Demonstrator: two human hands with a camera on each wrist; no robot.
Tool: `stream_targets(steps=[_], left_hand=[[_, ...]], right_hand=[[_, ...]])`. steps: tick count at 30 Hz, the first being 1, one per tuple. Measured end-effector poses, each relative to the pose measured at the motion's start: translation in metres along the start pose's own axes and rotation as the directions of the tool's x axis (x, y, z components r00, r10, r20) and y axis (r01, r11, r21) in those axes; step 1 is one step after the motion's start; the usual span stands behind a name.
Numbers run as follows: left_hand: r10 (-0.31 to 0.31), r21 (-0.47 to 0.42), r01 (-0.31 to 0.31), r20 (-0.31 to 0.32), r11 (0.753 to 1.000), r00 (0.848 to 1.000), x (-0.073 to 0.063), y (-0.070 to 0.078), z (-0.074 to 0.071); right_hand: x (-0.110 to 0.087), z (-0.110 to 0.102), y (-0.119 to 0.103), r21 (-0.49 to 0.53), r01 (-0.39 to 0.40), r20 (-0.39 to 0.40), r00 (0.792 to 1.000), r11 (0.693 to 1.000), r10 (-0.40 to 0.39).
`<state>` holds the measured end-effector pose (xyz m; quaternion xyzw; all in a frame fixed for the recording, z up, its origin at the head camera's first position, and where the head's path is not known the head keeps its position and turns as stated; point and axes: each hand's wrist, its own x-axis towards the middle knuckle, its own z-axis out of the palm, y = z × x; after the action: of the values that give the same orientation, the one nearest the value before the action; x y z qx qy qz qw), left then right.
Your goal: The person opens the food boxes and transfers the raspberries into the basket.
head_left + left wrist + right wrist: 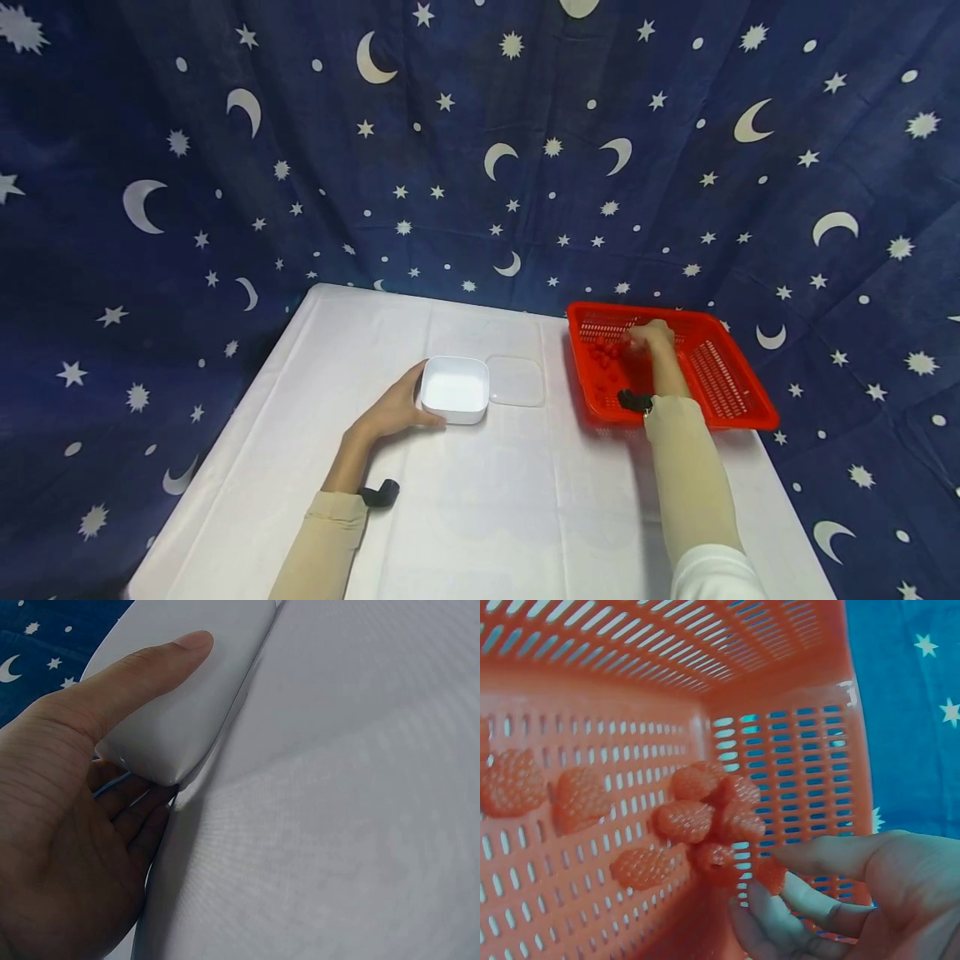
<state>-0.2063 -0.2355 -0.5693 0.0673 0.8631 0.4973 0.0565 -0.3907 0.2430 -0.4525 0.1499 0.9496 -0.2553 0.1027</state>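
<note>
In the head view my left hand point(396, 410) holds a white rounded-square container point(455, 417), which stands upright on the table with a bare white inside. The left wrist view shows the thumb along the container's side wall point(187, 697) and the other fingers curled behind it. My right hand point(651, 335) reaches down into a red slotted plastic basket point(630, 309). Between its thumb and fingers it pinches a red raspberry point(771, 876), partly hidden by the fingers. Beside the fingertips lies a cluster of raspberries point(686, 820), with several more scattered across the basket bottom.
A clear flat lid point(516, 381) lies on the white tablecloth point(480, 517), just right of the container. The basket's slotted walls rise around the right hand. Behind the table hangs a dark blue curtain point(450, 225) with moons and stars.
</note>
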Motion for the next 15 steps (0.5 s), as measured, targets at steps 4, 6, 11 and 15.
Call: stream_targets(steps=[4,6,11,15], left_hand=[[-0.004,0.007,0.004,0.003,1.0,1.0,-0.0004,0.0019,-0.0001],[-0.011,0.008,0.011,0.002,1.0,1.0,-0.0003,0.0024,-0.0002],[-0.016,0.002,0.016,0.005,1.0,1.0,-0.0004,0.003,-0.0008],[-0.022,0.001,0.022,0.007,1.0,1.0,-0.0009,0.0026,-0.0008]], right_hand=[[0.001,0.0044,0.0032,-0.044,-0.006,-0.007,1.0,0.999,0.006],[0.0006,0.0056,0.0036,-0.064,-0.001,-0.017,1.0,0.998,0.0],[-0.0002,0.0076,0.0049,-0.081,-0.01,0.022,1.0,0.997,0.012],[0.0009,0.0104,0.0075,-0.096,-0.002,0.057,0.998,0.995,0.008]])
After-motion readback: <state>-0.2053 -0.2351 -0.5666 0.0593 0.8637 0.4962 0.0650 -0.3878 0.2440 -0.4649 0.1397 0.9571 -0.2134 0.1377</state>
